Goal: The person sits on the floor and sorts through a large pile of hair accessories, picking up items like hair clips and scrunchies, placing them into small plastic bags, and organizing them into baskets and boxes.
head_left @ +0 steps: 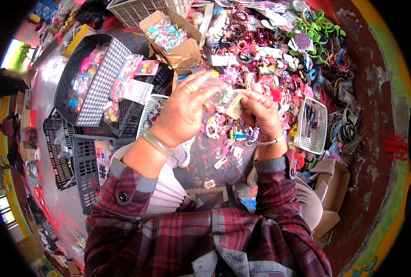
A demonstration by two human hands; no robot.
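My right hand [264, 112] is closed in a pinch on a small cream-coloured card [234, 106] with print on it. To its left, my left hand [181, 111] has its fingers stretched out and its thumb apart. Something clear, like plastic film [210, 82], shows by the left fingertips; I cannot make out whether they touch it. A small green-and-white piece [226, 96] lies in view between the hands, just above the card. Below and beyond both hands spreads a heap of hair accessories [247, 69], mostly pink and red scrunchies, bows and bands.
Green headbands [323, 34] pile up at the far right. A white basket [324, 124] stands right of my right hand. An open cardboard box [187, 57] holds small packets. Black crates [83, 171] and a houndstooth-patterned box [101, 85] stand at the left.
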